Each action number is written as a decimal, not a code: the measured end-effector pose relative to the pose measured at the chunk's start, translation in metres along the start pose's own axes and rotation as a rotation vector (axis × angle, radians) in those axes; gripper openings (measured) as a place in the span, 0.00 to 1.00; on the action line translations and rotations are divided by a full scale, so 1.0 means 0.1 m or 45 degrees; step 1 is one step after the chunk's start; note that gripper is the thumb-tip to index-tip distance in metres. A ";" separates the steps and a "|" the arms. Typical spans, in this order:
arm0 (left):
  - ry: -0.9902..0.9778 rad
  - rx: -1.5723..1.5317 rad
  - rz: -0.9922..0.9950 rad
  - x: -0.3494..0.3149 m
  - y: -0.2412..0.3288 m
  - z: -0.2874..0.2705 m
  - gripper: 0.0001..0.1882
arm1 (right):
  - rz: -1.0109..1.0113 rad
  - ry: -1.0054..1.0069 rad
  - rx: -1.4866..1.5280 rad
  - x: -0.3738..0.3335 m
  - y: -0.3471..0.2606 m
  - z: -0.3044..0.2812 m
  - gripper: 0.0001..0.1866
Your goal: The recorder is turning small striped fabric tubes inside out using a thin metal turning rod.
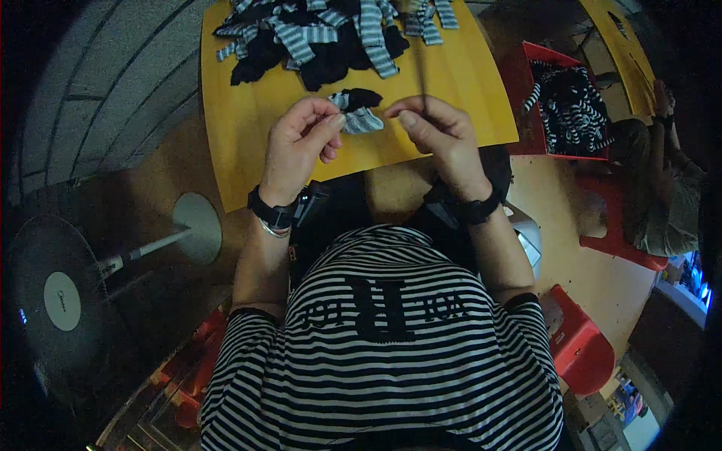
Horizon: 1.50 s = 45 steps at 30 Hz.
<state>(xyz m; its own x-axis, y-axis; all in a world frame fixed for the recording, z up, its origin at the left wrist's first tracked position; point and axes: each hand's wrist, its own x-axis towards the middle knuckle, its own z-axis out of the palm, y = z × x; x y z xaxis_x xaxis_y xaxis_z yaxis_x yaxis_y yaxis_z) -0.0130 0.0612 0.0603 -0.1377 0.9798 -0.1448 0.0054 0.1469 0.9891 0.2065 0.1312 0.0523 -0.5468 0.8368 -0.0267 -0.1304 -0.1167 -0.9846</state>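
A small piece of grey-and-white striped fabric with a black part [362, 121] is at the fingertips of my left hand [302, 143]. Thumb and forefinger are pinched on its left edge, over the near part of the yellow table [263, 113]. My right hand [444, 135] is to the right of the fabric, apart from it. Its thumb and forefinger are pressed together; whatever they hold is too small to make out. A thin, dark, blurred streak [422, 71] runs up from that hand toward the table's far side.
A heap of striped and black fabric pieces [316, 45] covers the table's far side. A red bin [526, 56] of striped fabric stands to the right, near another person [669, 203] seated there. A fan [60, 293] is at the left, a red stool [583, 349] at the lower right.
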 end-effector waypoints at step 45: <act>0.120 -0.171 0.011 -0.29 -0.38 0.28 0.06 | -0.269 0.221 -0.533 -0.06 0.39 0.42 0.11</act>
<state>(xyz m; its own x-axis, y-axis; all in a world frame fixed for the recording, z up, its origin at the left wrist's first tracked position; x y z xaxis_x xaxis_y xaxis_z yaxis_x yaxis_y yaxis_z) 0.0184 0.0306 0.0264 -0.2309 0.9629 -0.1396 -0.1245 0.1131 0.9858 0.1702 0.0995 0.0211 -0.3936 0.9000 0.1872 0.1393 0.2597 -0.9556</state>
